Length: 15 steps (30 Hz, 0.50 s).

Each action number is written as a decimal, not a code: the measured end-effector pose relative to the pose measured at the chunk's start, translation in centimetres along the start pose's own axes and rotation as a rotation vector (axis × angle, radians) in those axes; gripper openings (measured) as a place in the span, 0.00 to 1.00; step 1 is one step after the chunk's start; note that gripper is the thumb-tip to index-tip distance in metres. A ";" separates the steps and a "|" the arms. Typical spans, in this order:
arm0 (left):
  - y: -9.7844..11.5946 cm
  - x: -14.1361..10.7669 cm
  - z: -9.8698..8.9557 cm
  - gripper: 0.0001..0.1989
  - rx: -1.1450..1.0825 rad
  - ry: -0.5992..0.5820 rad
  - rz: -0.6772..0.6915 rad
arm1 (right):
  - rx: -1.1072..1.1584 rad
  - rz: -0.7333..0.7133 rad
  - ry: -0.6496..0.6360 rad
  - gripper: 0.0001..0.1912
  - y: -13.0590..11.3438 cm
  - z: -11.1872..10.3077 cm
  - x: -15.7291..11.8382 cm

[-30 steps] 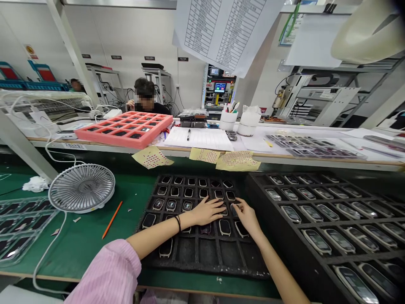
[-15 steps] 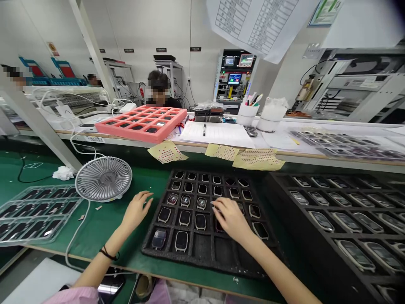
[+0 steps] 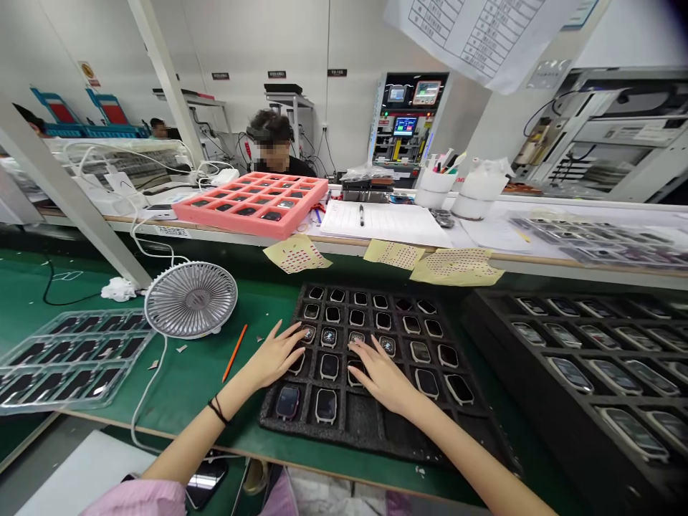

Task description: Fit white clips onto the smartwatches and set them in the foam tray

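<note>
On the green table point(image 3: 193, 387), two dark-screened, rounded-rectangular watches point(image 3: 326, 406) are being held in the near-left compartments of a black foam tray point(image 3: 355, 438). Farther in, the right hand point(image 3: 388, 383) is being held over the tray's middle, fingers spread; a silver-framed, lit-screen watch point(image 3: 355, 335) is being partly covered by its far-left fingertips, long axis running near to far. Whether contact is being made cannot be told. The left hand point(image 3: 273, 357), farther from that watch, is being held open across the tray's left edge, nothing visibly being gripped.
</note>
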State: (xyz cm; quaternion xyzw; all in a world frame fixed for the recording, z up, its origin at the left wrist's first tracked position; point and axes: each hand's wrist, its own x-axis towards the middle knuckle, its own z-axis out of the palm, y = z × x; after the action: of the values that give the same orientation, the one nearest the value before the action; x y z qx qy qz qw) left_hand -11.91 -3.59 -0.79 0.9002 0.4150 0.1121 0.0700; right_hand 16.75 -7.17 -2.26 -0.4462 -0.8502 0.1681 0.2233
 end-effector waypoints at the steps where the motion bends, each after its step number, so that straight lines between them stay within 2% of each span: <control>1: -0.1 -0.3 -0.2 0.21 0.000 0.005 0.009 | 0.020 -0.002 0.016 0.22 0.1 -0.3 -0.4; 4: 0.3 -0.3 -0.4 0.21 -0.024 0.022 0.014 | 0.013 0.072 0.096 0.20 1.1 -0.9 -1.0; 6: 0.9 0.8 -0.1 0.22 -0.048 0.026 0.040 | -0.036 0.152 0.131 0.21 2.1 -0.9 -0.9; 9: 1.8 3.0 0.9 0.22 -0.056 0.015 0.108 | -0.085 0.228 0.114 0.23 3.3 -0.6 -0.9; 12: 2.1 4.2 1.8 0.22 -0.022 0.012 0.132 | -0.075 0.222 0.082 0.24 3.4 -0.6 -1.7; 15: 2.1 3.7 1.8 0.22 -0.014 0.001 0.171 | -0.025 0.166 0.070 0.20 2.8 -1.1 -3.0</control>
State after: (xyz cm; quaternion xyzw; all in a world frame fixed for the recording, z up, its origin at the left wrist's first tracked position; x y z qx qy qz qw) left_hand -7.64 -2.19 -1.51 0.9318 0.3358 0.1211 0.0663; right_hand 20.72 -8.06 -3.40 -0.5234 -0.8041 0.1598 0.2324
